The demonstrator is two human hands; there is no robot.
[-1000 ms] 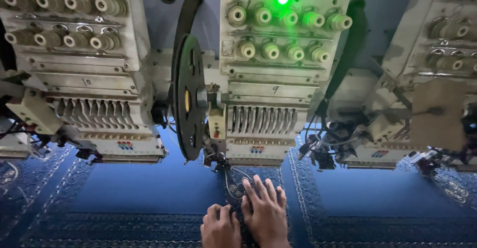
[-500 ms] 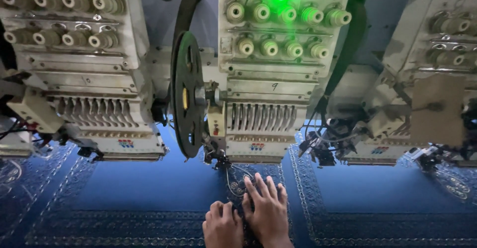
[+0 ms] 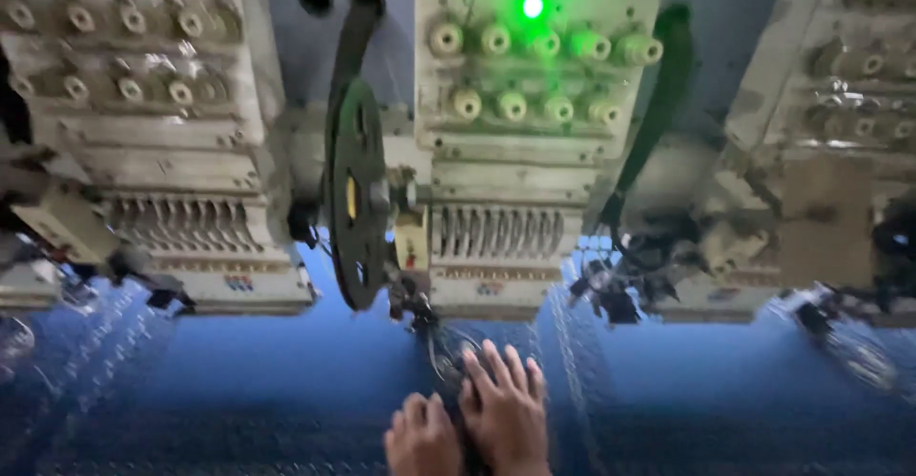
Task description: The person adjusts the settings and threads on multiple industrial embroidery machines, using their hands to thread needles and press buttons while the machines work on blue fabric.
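Observation:
My left hand (image 3: 423, 435) and my right hand (image 3: 505, 408) lie side by side, palms down, on the blue fabric (image 3: 267, 381) stretched under a multi-head embroidery machine. The fingers of my right hand are spread and reach toward the needle area (image 3: 434, 328) of the middle sewing head (image 3: 506, 180). My left hand looks partly curled, its fingertips beside the right hand. Whether either hand pinches a thread or the cloth is hidden. The frame is blurred.
A dark round wheel (image 3: 355, 195) hangs beside the middle head. Other cream-coloured heads stand to the left (image 3: 143, 133) and right (image 3: 821, 152). A green lamp (image 3: 532, 5) glows at the top. Pale stitched pattern bands (image 3: 563, 362) run across the fabric.
The view has shifted and gone blurry. Both hands sit a little lower in the picture but stay together on the fabric below the middle head.

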